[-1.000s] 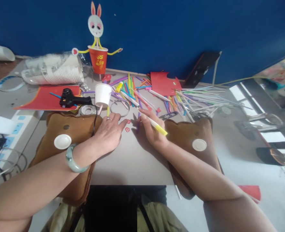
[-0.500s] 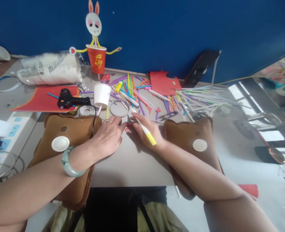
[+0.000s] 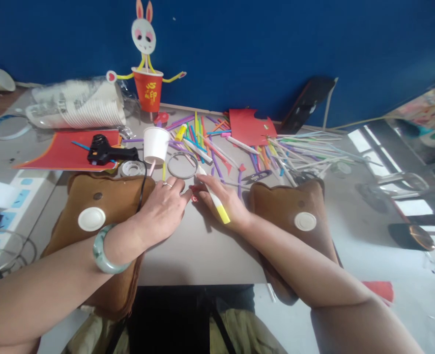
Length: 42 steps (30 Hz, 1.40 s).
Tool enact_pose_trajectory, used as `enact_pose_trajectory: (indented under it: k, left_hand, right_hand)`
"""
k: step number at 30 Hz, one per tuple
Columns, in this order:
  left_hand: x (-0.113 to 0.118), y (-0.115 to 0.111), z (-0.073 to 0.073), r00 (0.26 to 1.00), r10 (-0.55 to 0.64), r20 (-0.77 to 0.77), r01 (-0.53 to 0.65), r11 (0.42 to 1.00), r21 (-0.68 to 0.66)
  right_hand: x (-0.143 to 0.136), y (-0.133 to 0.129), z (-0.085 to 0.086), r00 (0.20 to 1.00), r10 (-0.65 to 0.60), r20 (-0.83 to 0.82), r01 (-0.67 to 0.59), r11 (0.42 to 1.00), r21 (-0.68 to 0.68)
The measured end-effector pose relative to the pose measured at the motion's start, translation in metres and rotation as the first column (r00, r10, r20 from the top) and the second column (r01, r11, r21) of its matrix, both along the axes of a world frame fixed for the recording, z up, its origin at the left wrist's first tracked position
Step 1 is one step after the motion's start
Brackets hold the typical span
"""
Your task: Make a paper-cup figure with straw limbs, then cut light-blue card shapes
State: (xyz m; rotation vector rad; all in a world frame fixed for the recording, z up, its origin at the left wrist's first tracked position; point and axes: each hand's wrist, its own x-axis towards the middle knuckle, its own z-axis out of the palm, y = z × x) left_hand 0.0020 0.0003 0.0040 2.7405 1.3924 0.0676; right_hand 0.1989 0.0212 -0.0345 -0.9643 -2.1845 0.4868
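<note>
My right hand [image 3: 226, 201] is closed round a white marker with a yellow end [image 3: 213, 197], slanted with the yellow end towards me. My left hand [image 3: 167, 204], wearing a ring and a jade bangle [image 3: 102, 250], rests on the table with its fingers bent. Its fingertips are at a small red-and-white paper piece [image 3: 194, 198] lying between the two hands. The right fingers partly hide this spot. Just beyond stand an upturned white paper cup [image 3: 156, 143] on straw-like legs and a ring-shaped roll of clear tape [image 3: 182, 165].
A rabbit figure on a red cup [image 3: 148, 91] stands at the back. Left lie a black glue gun [image 3: 104, 151], red paper [image 3: 64, 147] and wrapped cups [image 3: 77, 105]. Coloured sticks [image 3: 202, 135] and scissors [image 3: 257, 176] lie behind my hands. Brown cushions [image 3: 106, 196] flank them.
The marker has shifted slightly left with my right hand, and its yellow end has swung left. My left hand has moved barely. The small red piece shows differently between the fingers.
</note>
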Motion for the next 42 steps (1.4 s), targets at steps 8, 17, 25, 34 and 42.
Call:
enact_pose_trajectory:
  k: [8, 17, 25, 34, 42]
  left_hand:
    - [-0.002, -0.002, -0.004, 1.000, -0.009, 0.001, 0.009, 0.999, 0.033]
    - [0.000, -0.002, -0.001, 1.000, 0.005, -0.030, -0.005, 1.000, 0.004]
    - [0.001, -0.002, 0.001, 0.998, 0.001, -0.062, 0.000, 1.000, 0.006]
    - [0.000, -0.003, 0.000, 0.996, -0.008, -0.086, 0.011, 1.000, 0.028]
    - [0.001, -0.003, 0.000, 0.998, -0.005, -0.066, 0.008, 0.999, 0.042]
  right_hand:
    - [0.005, -0.004, 0.016, 0.967, -0.226, -0.122, 0.222, 0.974, -0.040]
    - [-0.002, -0.007, 0.019, 0.947, -0.309, -0.082, 0.281, 0.927, -0.250]
    - [-0.002, -0.006, 0.016, 0.959, -0.272, -0.081, 0.248, 0.942, -0.227]
    - [-0.002, -0.006, 0.015, 0.963, -0.263, -0.067, 0.243, 0.945, -0.219]
    - [-0.001, -0.005, 0.014, 0.967, -0.243, -0.072, 0.223, 0.950, -0.217]
